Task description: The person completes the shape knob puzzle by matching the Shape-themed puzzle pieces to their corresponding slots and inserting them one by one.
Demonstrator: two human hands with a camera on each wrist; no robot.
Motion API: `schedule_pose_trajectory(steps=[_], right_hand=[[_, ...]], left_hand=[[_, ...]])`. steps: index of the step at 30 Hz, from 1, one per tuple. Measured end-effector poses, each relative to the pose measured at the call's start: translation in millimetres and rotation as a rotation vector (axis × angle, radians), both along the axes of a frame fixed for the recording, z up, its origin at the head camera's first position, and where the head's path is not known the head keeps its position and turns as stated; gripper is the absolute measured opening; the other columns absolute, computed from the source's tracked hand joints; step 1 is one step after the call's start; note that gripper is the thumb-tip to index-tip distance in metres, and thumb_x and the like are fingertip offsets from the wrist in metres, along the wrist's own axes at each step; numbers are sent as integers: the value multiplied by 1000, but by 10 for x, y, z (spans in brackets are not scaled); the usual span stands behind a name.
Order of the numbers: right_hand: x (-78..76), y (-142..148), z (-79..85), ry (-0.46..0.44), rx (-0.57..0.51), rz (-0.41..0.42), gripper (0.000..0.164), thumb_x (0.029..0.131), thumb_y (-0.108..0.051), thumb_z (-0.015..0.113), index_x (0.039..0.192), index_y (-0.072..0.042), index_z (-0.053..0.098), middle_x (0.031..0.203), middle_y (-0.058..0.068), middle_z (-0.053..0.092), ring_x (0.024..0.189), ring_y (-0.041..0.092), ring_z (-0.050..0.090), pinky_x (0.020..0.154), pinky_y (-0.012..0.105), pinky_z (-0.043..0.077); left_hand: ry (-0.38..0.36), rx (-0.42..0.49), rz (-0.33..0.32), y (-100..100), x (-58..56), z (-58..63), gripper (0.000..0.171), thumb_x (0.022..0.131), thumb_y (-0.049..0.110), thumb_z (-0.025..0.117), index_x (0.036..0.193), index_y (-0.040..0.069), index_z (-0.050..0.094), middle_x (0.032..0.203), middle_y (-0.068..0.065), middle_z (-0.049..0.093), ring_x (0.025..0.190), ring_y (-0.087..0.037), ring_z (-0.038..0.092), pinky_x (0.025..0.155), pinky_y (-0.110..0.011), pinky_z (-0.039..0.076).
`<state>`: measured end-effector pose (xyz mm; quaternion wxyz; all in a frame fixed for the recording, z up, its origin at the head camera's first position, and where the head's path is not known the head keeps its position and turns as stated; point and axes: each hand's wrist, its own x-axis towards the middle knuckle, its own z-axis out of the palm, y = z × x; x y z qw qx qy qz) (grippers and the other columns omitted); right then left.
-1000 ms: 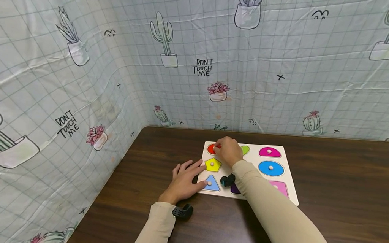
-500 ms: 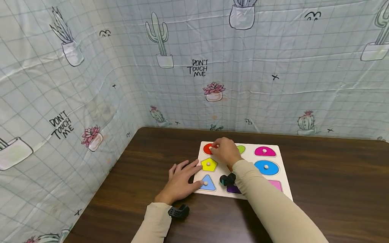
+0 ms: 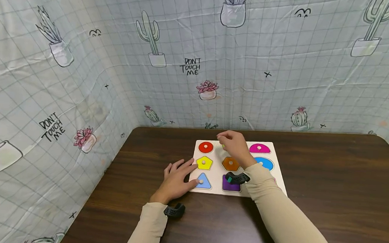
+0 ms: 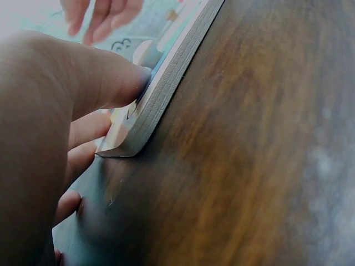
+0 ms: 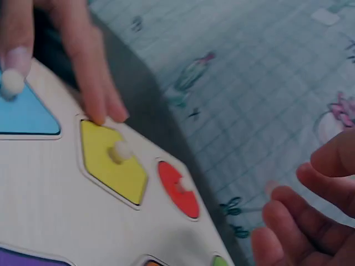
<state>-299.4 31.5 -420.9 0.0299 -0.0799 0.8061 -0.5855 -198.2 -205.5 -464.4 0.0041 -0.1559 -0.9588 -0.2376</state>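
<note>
A pale wooden knob puzzle board (image 3: 216, 176) lies on the table with colourful shapes in its recesses. My left hand (image 3: 175, 181) rests at its left edge, fingers spread, the thumb touching the light blue triangle (image 3: 204, 185). Above the back row hovers my right hand (image 3: 236, 145), partly hiding the green piece (image 3: 223, 146). In the right wrist view its loosely bent fingers (image 5: 291, 219) are apart with nothing between them. The red circle (image 3: 202, 149) sits in its recess at the back left. Nearer lie the yellow pentagon (image 3: 204, 167) and orange hexagon (image 3: 229, 168).
The purple square (image 3: 228, 187) is partly covered by the right wrist's black strap (image 3: 238, 178). A magenta half circle (image 3: 264, 151) and blue oval (image 3: 268, 165) lie on the board's right side. Dark wooden table (image 3: 330, 178) surrounds the board; a cactus-print sheet (image 3: 245, 83) hangs behind.
My right hand has let go of the red circle's knob, lifted and moved right toward the green piece. The left hand keeps its place on the board. The head view has shifted slightly.
</note>
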Motion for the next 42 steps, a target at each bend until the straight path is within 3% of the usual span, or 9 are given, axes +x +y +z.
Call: schedule_pose_trajectory(steps=[4,15,24,31,37,42], right_hand=[[109,160,49,-54,-89,18,31,102,-22,56,121,0,66,124,21,64,113,36,60,96,48,52],[270,438,-38,-12,-148,13,36,103,-23,56,120,7,64,116,29,65,111,42,62,87,38,56],[325,669,-57,-1,-58,-33,38,104,-23,55,126,7,61,120,26,64,108,36,64,88,39,56],[382,830,-67,3,-48,-65,38,105,-23,54,126,7,61,120,25,65,108,38,64,84,35,57],[424,989,-54,49,8,-81,40,105,-27,54,125,7,62,118,27,65,106,37,64,85,36,57],[467,1175,-103,93,81,-104,41,104,-29,55,123,6,63,112,24,67,102,36,65,83,33,58]], left_hand=[[-7,10,0,4,7,4,59,93,45,60,146,22,55,160,3,37,147,-32,23,115,-63,5],[-2,28,-11,-9,1,-5,58,93,43,60,146,20,55,159,3,37,147,-32,23,115,-63,4],[-10,32,-19,-6,-7,-26,59,93,44,60,147,22,54,160,4,37,147,-31,23,115,-62,4],[-12,40,-12,-80,-3,-25,59,92,44,61,147,22,55,160,4,37,147,-31,23,115,-63,4],[-22,72,-10,-130,-11,-27,59,92,42,60,147,20,54,160,4,36,147,-31,24,115,-63,4],[7,110,9,-170,-22,10,54,95,35,62,145,16,57,157,0,41,143,-32,32,113,-63,12]])
